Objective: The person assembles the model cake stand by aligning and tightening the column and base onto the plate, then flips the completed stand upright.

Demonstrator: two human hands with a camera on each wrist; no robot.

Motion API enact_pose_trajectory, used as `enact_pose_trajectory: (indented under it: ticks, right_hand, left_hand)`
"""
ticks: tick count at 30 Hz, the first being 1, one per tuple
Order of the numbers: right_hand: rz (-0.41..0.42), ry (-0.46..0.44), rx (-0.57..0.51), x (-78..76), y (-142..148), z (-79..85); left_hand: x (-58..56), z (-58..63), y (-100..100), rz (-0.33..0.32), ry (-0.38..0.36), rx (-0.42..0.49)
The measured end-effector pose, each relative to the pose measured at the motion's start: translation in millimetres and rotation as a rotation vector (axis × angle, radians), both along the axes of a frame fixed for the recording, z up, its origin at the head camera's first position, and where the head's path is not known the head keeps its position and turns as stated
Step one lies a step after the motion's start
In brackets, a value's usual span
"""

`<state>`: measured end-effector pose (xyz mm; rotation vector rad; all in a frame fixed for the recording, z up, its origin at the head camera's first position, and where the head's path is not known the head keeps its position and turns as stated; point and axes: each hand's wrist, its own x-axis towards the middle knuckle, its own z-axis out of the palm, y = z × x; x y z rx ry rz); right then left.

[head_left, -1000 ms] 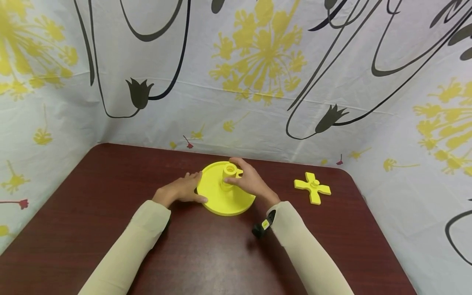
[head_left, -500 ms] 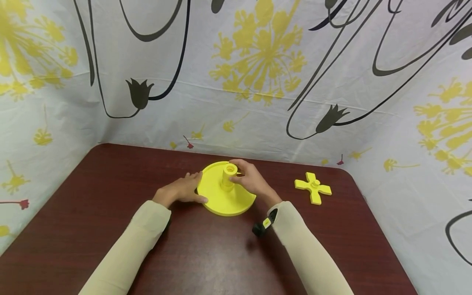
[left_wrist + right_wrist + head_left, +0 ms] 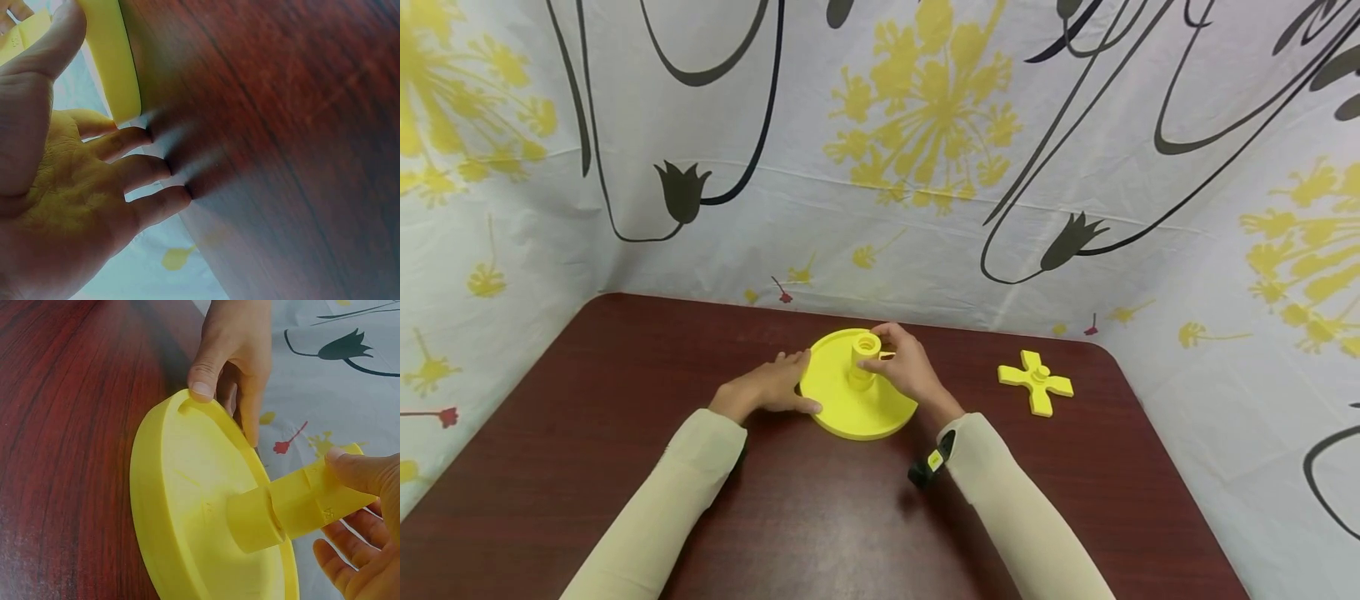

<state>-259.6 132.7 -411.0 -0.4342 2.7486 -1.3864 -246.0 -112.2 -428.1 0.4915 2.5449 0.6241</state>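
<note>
Toward the far side of the table (image 3: 820,517), a person's left hand (image 3: 767,386) is steadying the left edge of the plate (image 3: 838,408); its fingers are lying spread, with tips on the wood, and its thumb is resting on the rim. The plate is lying flat between both hands. From its middle a short stub (image 3: 253,519) is rising, and on this the tube (image 3: 312,494) is standing about upright, its hollow end facing up. Farther right, the right hand (image 3: 912,365) is pinching the tube between thumb and a finger behind it; the lower fingertips are hanging apart from it. The cross (image 3: 1036,382) is lying alone at the right, peg upward.

The work is appearing partway done: plate and tube are already meeting, but a seam is showing and full seating cannot be confirmed. The joint, if unfinished, and the loose cross are seemingly what is remaining.

As for writing, faint marks are showing on the plate, and raised characters on the tube; neither is reading clearly. A wrist tag (image 3: 935,459) is bearing dark print too small to make out. No brand is showing legibly.
</note>
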Motion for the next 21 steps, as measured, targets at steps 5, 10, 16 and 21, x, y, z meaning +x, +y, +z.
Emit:
enact_pose_trajectory:
  ticks: [5, 10, 16, 21]
  right_hand:
    - [-0.023, -0.021, 0.03, 1.2, 0.7, -0.6]
    - [0.044, -0.053, 0.02, 1.8, 3.5, 0.6]
    - [0.112, -0.079, -0.069, 0.9, 5.0, 3.0]
    - [0.119, -0.08, -0.108, 0.5, 5.3, 3.4]
  left_hand:
    - [-0.5, -0.1, 0.1, 0.005, -0.001, 0.002]
    - [-0.1, 0.1, 1.3, 0.014, -0.01, 0.003]
    - [-0.1, -0.4, 1.4, 0.008, -0.008, -0.003]
    - [0.8, 0.1, 1.2, 0.012, -0.011, 0.005]
